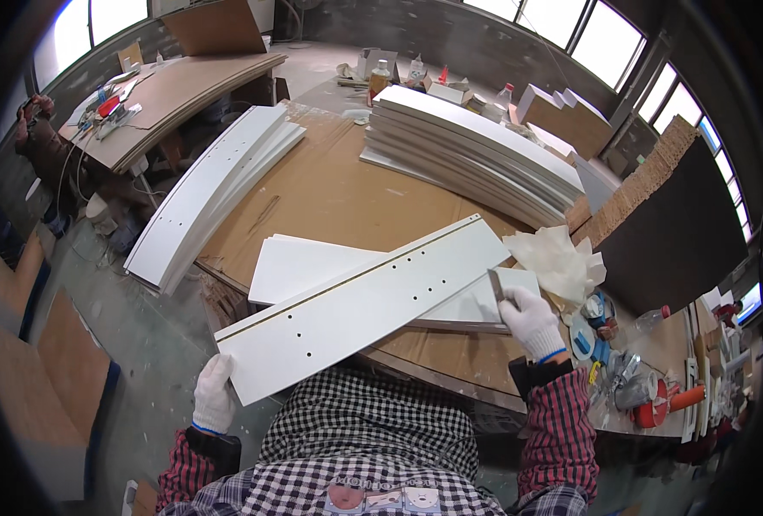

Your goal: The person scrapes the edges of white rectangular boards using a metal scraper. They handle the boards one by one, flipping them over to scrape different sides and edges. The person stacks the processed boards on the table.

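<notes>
This is a workshop where people work with wood boards. A big brown desk (330, 185) in the middle holds stacks of white boards (471, 150). Tools and glue bottles (639, 378) lie at the lower right. Big windows (605, 34) run along the top.

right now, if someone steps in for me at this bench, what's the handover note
Left hand, in a white glove, grips the near lower corner of the long white drilled panel, which lies tilted across the brown worktable.
Right hand, also gloved, presses a small pale pad against the panel's right end.
Another white panel lies under it. A stack of white panels sits behind, more lean at the left edge. Crumpled white cloth lies to the right.
Done: panel on the bench, in hand. How much of it has been wiped can't be told.
</notes>
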Demonstrator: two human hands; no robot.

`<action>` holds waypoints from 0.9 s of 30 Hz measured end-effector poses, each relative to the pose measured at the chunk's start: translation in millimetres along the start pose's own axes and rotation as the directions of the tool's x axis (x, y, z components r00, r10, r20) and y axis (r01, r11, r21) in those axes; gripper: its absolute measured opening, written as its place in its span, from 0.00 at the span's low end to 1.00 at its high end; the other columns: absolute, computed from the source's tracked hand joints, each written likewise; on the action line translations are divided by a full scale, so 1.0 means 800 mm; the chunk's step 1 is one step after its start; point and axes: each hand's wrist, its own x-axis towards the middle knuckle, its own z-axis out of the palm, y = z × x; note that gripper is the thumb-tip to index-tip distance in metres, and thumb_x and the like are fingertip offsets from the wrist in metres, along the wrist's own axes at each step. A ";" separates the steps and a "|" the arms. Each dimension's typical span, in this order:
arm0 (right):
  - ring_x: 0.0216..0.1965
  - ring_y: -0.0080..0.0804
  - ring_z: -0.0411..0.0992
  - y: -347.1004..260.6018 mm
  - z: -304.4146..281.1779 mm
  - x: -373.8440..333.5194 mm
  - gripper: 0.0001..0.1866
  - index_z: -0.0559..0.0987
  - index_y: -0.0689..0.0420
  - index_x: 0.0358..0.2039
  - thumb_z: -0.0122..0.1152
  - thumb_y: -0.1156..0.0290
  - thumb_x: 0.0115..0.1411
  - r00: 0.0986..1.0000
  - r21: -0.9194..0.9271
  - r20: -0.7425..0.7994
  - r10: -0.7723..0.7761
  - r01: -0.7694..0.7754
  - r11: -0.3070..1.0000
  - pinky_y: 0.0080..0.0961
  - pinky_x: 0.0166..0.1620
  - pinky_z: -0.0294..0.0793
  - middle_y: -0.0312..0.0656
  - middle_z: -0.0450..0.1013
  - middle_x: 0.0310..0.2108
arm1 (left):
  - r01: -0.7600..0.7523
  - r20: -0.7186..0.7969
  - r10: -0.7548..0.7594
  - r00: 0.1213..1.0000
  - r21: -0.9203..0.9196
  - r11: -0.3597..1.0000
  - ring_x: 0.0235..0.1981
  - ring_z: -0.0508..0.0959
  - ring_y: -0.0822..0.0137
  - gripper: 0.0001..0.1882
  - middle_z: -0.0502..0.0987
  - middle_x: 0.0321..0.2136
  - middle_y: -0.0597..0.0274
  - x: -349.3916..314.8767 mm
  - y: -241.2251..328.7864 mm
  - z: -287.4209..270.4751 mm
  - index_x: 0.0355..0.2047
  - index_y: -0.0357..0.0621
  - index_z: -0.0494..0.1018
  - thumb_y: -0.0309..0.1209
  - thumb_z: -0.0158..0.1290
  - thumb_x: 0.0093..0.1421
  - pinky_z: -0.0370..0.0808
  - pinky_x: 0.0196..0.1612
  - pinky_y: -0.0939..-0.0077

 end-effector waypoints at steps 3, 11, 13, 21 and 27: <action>0.41 0.51 0.75 0.022 -0.002 0.054 0.14 0.79 0.53 0.42 0.52 0.64 0.58 0.993 -0.250 -0.118 0.016 -0.045 0.967 0.39 0.44 0.74 0.51 0.77 0.38 | 0.030 0.016 -0.030 0.999 -0.025 0.999 0.42 0.76 0.71 0.17 0.76 0.41 0.61 -0.009 0.003 0.005 0.47 0.34 0.70 0.36 0.46 0.68 0.73 0.47 0.75; 0.47 0.51 0.73 0.012 0.020 0.168 0.14 0.78 0.55 0.41 0.50 0.66 0.57 0.979 -0.486 -0.098 0.180 -0.205 0.850 0.45 0.47 0.73 0.52 0.75 0.43 | 0.059 0.071 -0.055 0.996 -0.056 0.997 0.44 0.76 0.70 0.18 0.75 0.43 0.61 -0.015 -0.001 -0.008 0.50 0.35 0.67 0.36 0.47 0.67 0.75 0.48 0.71; 0.49 0.50 0.73 0.002 0.021 0.182 0.15 0.78 0.56 0.44 0.50 0.68 0.58 0.968 -0.528 -0.050 0.245 -0.233 0.817 0.43 0.49 0.74 0.51 0.75 0.46 | 0.077 0.074 -0.076 0.994 -0.014 0.997 0.45 0.76 0.69 0.19 0.74 0.45 0.59 -0.020 0.009 0.001 0.52 0.34 0.66 0.36 0.47 0.67 0.75 0.49 0.71; 0.42 0.50 0.77 -0.047 0.061 0.179 0.12 0.82 0.59 0.36 0.52 0.70 0.56 1.000 -0.562 0.016 -0.022 0.028 0.827 0.44 0.40 0.78 0.52 0.77 0.40 | 0.111 0.072 -0.111 0.991 -0.002 0.994 0.49 0.76 0.65 0.23 0.74 0.49 0.54 -0.025 0.019 0.005 0.56 0.32 0.63 0.36 0.48 0.67 0.74 0.53 0.69; 0.27 0.46 0.76 -0.121 0.133 0.079 0.07 0.77 0.59 0.31 0.52 0.71 0.55 0.816 -0.485 0.036 -0.576 0.519 0.704 0.44 0.26 0.75 0.48 0.74 0.26 | 0.202 0.085 -0.193 0.978 -0.128 0.971 0.54 0.73 0.61 0.25 0.70 0.54 0.52 -0.019 0.005 0.000 0.58 0.30 0.61 0.36 0.47 0.68 0.70 0.57 0.63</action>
